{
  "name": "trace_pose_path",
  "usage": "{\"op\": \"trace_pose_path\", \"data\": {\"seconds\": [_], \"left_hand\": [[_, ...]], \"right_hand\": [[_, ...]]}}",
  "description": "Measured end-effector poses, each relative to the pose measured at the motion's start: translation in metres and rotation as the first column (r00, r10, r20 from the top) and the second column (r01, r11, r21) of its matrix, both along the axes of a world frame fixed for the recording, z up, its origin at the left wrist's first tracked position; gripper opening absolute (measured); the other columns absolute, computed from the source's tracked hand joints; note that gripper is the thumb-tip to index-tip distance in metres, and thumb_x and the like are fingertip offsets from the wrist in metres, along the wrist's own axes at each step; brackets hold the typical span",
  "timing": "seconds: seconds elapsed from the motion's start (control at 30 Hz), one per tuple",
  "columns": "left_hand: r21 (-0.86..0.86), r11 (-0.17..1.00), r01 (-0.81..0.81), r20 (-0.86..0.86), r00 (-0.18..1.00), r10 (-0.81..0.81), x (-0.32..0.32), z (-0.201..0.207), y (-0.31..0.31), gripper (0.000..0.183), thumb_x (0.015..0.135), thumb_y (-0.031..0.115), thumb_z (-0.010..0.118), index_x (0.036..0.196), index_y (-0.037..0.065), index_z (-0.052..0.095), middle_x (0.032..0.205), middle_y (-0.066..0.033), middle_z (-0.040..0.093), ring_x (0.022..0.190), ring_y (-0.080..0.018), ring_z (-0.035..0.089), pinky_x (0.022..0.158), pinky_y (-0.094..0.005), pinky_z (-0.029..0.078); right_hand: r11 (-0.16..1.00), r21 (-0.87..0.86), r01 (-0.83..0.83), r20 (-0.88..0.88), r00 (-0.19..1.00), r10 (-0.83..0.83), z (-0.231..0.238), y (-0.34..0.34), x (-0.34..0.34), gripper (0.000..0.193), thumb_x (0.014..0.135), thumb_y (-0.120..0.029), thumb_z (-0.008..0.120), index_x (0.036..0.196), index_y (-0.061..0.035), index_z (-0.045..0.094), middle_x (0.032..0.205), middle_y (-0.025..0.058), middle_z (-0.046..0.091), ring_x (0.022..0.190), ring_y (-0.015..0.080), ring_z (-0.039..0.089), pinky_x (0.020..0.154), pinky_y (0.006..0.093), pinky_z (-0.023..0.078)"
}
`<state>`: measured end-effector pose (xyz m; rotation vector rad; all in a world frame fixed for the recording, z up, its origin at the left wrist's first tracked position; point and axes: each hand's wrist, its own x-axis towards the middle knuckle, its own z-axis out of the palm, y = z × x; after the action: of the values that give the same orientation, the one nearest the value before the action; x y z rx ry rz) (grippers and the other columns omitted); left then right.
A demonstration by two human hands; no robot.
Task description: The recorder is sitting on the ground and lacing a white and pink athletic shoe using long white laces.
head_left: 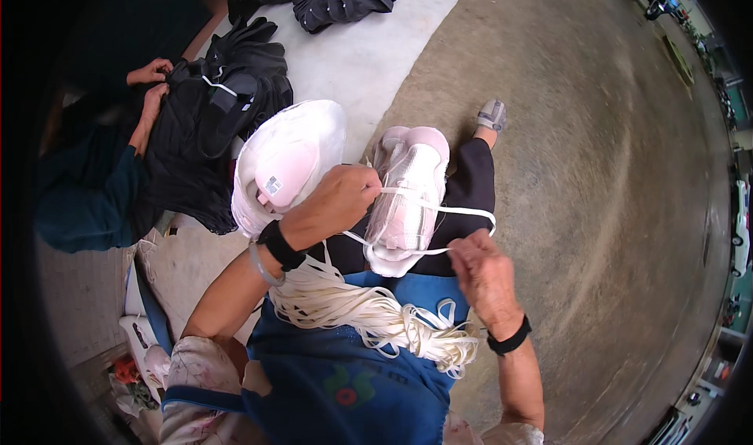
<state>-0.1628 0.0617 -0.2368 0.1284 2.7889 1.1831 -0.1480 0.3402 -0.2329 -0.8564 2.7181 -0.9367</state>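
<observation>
Across my lap rests a bundle of pale pink and white shoe uppers [424, 159], nested together. A flat white lace [464, 210] passes over and around them. My left hand [339, 198], at the left side of the bundle, is closed with the lace pinched in its fingers. On the right, my right hand [480, 271] pinches another stretch of the lace, which loops out beside the uppers. A thick hank of cream laces [337, 302] lies over my blue apron [314, 378], nearer to me than the bundle.
Left of the bundle, a white stack of uppers [333, 123] shows a pink piece [290, 167] with a label. Another person's hands [153, 84] are at a pile of black shoe uppers [188, 131] farther left. More black uppers [341, 4] lie on the pale surface [376, 49].
</observation>
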Motion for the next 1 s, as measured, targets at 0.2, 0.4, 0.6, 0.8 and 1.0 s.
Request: {"op": "trace_pose_path", "data": {"seconds": [0.2,0.4,0.6,0.8,1.0], "left_hand": [[-0.066,0.998,-0.002,0.039,0.999,0.004,0.001,-0.012,-0.003,0.018,0.091,0.014,0.059,0.092,-0.002,0.067,0.085,-0.0216,0.066,0.084,-0.039,0.065,0.076,-0.043,0.051],[-0.117,0.993,-0.005,0.012,1.0,0.007,0.002,-0.007,-0.001,0.018,0.092,0.012,0.059,0.098,-0.002,0.067,0.091,-0.0199,0.069,0.086,-0.0389,0.065,0.077,-0.0429,0.051],[0.064,0.984,-0.166,-0.205,0.963,0.176,0.013,0.01,0.002,0.022,0.098,0.012,0.052,0.112,-0.002,0.063,0.098,-0.0152,0.07,0.077,-0.0276,0.066,0.071,-0.0369,0.052],[0.245,0.921,-0.303,0.157,0.95,0.271,0.037,0.028,0.006,0.025,0.101,0.015,0.052,0.116,-0.002,0.061,0.094,-0.0075,0.071,0.066,-0.0063,0.058,0.051,-0.0229,0.048],[0.179,0.959,-0.218,0.325,0.934,0.151,0.034,0.02,0.01,0.024,0.099,0.019,0.056,0.11,-0.001,0.063,0.086,-0.0061,0.068,0.066,-0.0079,0.058,0.052,-0.0245,0.047]], "right_hand": [[0.974,0.138,0.18,0.043,0.981,-0.188,0.009,0.009,-0.008,0.017,0.081,0.002,0.07,0.098,-0.0025,0.07,0.089,0.0132,0.064,0.076,0.0291,0.068,0.067,0.0376,0.055],[0.996,0.045,-0.079,-0.016,0.997,0.08,0.007,-0.01,0.003,0.025,0.078,0.0,0.073,0.103,-0.0016,0.069,0.101,0.0116,0.062,0.076,0.0287,0.068,0.067,0.0376,0.056],[0.995,0.003,-0.095,-0.009,0.995,0.095,-0.004,-0.011,-0.001,0.011,0.082,0.001,0.068,0.092,-0.0002,0.066,0.092,0.013,0.06,0.072,0.03,0.066,0.063,0.0381,0.055],[0.956,-0.227,0.186,0.205,0.969,-0.14,-0.001,-0.017,-0.015,0.005,0.087,0.001,0.065,0.092,0.0022,0.064,0.09,0.0181,0.064,0.076,0.0372,0.065,0.068,0.0419,0.053],[0.975,-0.184,0.127,0.088,0.99,-0.112,-0.004,-0.022,-0.023,0.008,0.087,-0.001,0.066,0.094,0.0022,0.065,0.087,0.0193,0.065,0.078,0.0371,0.065,0.069,0.0415,0.053]]}}
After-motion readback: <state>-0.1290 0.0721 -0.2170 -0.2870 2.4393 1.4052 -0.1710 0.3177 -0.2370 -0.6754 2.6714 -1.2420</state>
